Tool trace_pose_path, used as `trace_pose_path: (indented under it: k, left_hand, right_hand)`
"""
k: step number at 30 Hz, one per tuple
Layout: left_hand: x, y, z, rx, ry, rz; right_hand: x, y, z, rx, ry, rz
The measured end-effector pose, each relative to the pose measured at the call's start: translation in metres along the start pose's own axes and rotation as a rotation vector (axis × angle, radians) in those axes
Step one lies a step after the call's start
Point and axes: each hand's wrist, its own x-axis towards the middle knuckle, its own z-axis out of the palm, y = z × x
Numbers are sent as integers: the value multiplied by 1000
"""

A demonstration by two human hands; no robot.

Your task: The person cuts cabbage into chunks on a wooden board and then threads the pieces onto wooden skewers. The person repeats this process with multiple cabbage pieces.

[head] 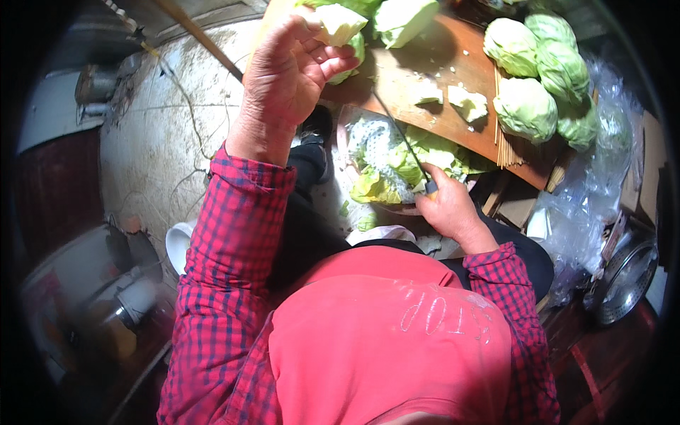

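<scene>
My left hand [287,77] is raised over the near-left edge of a wooden board [451,50], its thumb and fingers around a pale chunk of cabbage core [340,25]. Behind the chunk are green cabbage parts, partly hidden by the hand. Next to them sits a cut cabbage [406,22]. In my right hand [451,210] is a knife [402,132], gripped by its yellow and grey handle; the thin dark blade points away towards the board. Below the blade, loose cabbage leaves [414,164] lie in a container. Two cut core pieces [467,103] and small crumbs rest on the board.
Several whole cabbages [526,109] are grouped on the board's right, beside a bundle of thin wooden sticks [510,154]. Clear plastic wrapping [574,212] and a perforated metal strainer [629,284] are farther right. A white bucket [179,244] and a cord [186,98] are at left.
</scene>
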Motion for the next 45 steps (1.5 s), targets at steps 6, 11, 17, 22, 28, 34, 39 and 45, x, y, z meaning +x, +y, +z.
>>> trace_pose_path:
  k: [6,11,17,22,28,34,39,45]
  left_hand:
    - [-28,5,-17,-301,66,-24]
    - [-18,-8,-47,-513,-76,107]
    - [-4,-7,-33,-481,-55,163]
    - [-2,-5,-24,-435,53,1]
    - [4,-21,-6,-339,19,-245]
    - [3,-22,26,-56,-116,-8]
    - [6,-31,38,-93,-155,-45]
    - [11,-39,39,-94,-173,-30]
  right_hand:
    - [-12,0,22,-485,-127,96]
    - [-5,27,39,-657,-32,69]
    - [-2,63,58,-611,-154,231]
    - [6,44,49,-588,-231,311]
    - [7,29,25,-504,-108,296]
    - [22,47,-21,-339,345,417]
    - [36,99,-59,-176,586,531]
    - [47,104,-71,-360,636,515]
